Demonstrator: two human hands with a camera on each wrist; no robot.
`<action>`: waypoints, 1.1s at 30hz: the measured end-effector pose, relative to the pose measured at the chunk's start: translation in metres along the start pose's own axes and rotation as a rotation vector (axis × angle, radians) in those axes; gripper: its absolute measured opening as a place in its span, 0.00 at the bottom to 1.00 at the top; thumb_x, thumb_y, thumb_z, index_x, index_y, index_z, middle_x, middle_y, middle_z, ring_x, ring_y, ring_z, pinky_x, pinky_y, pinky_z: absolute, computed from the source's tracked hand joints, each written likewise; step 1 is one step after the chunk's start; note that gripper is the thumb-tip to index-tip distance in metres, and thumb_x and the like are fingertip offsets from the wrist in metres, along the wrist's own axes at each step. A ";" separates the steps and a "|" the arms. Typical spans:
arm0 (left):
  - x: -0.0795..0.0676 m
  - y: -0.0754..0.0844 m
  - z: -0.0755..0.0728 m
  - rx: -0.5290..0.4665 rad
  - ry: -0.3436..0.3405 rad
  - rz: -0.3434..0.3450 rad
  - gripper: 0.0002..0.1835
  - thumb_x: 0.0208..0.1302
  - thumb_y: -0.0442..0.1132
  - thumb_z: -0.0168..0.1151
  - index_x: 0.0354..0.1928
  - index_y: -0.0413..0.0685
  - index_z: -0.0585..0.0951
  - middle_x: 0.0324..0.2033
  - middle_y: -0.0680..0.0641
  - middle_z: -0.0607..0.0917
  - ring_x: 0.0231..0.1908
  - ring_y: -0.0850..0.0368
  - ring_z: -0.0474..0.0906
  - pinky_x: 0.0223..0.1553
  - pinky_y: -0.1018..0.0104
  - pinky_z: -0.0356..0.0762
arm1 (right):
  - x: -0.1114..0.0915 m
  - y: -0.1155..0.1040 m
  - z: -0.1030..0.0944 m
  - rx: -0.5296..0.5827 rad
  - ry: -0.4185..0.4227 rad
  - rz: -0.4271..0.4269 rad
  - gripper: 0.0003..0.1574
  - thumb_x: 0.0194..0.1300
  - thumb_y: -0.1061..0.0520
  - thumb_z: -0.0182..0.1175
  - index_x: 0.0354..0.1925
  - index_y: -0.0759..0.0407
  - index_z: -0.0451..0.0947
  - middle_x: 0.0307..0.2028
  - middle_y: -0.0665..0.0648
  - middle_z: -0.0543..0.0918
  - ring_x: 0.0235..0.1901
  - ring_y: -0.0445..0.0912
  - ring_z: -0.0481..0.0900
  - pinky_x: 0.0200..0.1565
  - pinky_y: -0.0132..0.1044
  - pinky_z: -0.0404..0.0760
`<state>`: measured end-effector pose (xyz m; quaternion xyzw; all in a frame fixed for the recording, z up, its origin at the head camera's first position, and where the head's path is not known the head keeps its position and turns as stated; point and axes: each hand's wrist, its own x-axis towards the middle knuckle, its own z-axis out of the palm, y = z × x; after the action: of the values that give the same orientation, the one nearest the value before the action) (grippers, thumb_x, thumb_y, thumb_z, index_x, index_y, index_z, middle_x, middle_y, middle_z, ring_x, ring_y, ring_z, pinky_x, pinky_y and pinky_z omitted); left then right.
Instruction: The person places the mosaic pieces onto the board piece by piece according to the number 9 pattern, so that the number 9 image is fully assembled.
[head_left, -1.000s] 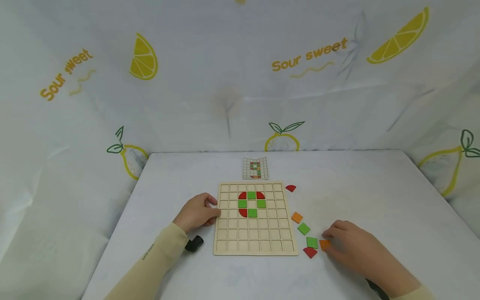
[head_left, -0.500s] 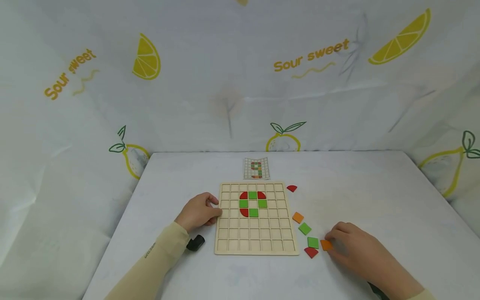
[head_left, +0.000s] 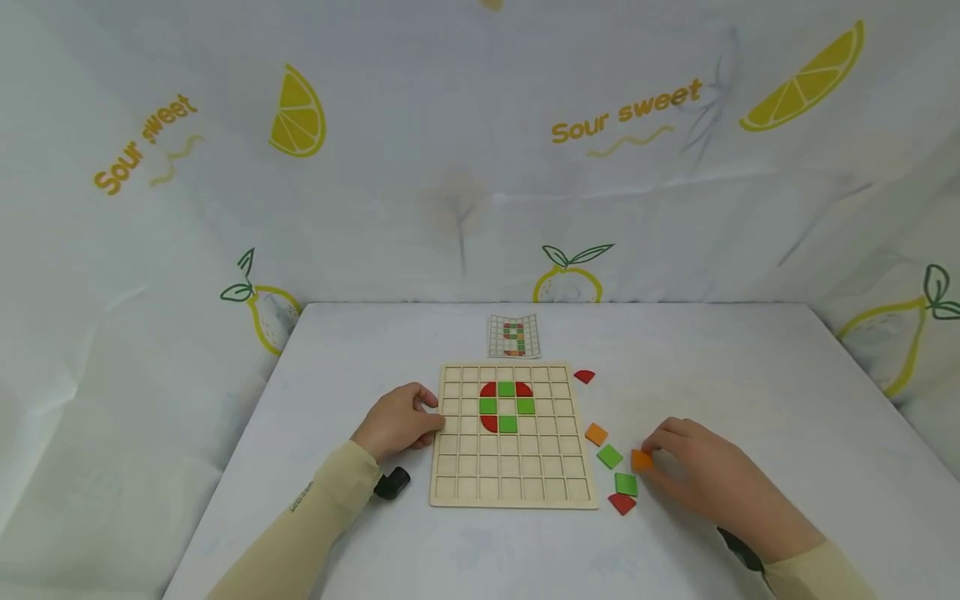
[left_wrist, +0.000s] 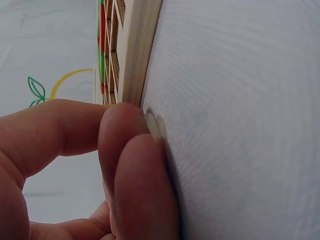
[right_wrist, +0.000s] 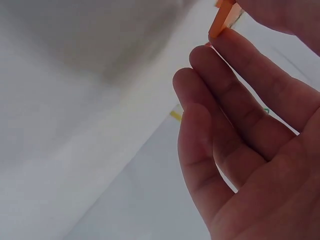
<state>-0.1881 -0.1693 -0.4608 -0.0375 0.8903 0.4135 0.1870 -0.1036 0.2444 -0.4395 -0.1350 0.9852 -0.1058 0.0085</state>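
Note:
In the head view my right hand (head_left: 701, 471) pinches an orange square tile (head_left: 641, 461) between thumb and fingertips, just right of the loose pieces. The right wrist view shows that orange tile (right_wrist: 221, 19) edge-on at the tips, the other fingers extended. My left hand (head_left: 399, 422) rests with relaxed, bent fingers against the left edge of a wooden grid board (head_left: 465, 492). Seen from the left wrist, its fingertips (left_wrist: 145, 165) meet the side of the board (left_wrist: 137, 55). Green squares (head_left: 507, 424) and red quarter-circles (head_left: 488, 423) form a ring on the board.
Right of the board lie a red quarter-circle (head_left: 584, 377), an orange square (head_left: 596, 433), two green squares (head_left: 610, 456) and another red quarter-circle (head_left: 622, 503). Behind the board is a pattern card (head_left: 513, 337). A lemon-print cloth (head_left: 360, 208) rises behind the white table (head_left: 360, 350).
My right hand has taken hold of the orange square and moved it slightly away from me and to the left. The left hand stays at the board's edge.

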 end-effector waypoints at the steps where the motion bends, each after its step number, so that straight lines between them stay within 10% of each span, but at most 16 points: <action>1: 0.000 0.000 0.000 -0.002 0.001 -0.001 0.15 0.67 0.42 0.72 0.51 0.49 0.81 0.28 0.48 0.86 0.25 0.56 0.83 0.31 0.66 0.80 | 0.004 -0.003 -0.001 0.004 0.004 -0.012 0.13 0.60 0.49 0.81 0.41 0.47 0.89 0.42 0.45 0.86 0.45 0.46 0.85 0.50 0.50 0.89; 16: -0.001 0.000 -0.001 -0.013 -0.002 -0.005 0.15 0.67 0.43 0.72 0.51 0.49 0.81 0.28 0.48 0.87 0.25 0.57 0.82 0.31 0.66 0.79 | 0.071 -0.055 0.002 -0.006 0.021 -0.208 0.11 0.66 0.49 0.77 0.43 0.53 0.89 0.41 0.49 0.87 0.43 0.44 0.82 0.47 0.43 0.88; 33: -0.001 0.000 -0.003 -0.030 -0.001 -0.003 0.14 0.66 0.43 0.72 0.50 0.50 0.81 0.27 0.48 0.87 0.25 0.56 0.83 0.31 0.66 0.79 | 0.099 -0.092 0.023 0.022 -0.033 -0.204 0.13 0.67 0.47 0.76 0.43 0.53 0.90 0.39 0.47 0.85 0.41 0.42 0.79 0.46 0.39 0.86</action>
<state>-0.1882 -0.1714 -0.4588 -0.0414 0.8840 0.4263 0.1874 -0.1739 0.1260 -0.4417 -0.2361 0.9648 -0.1147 0.0152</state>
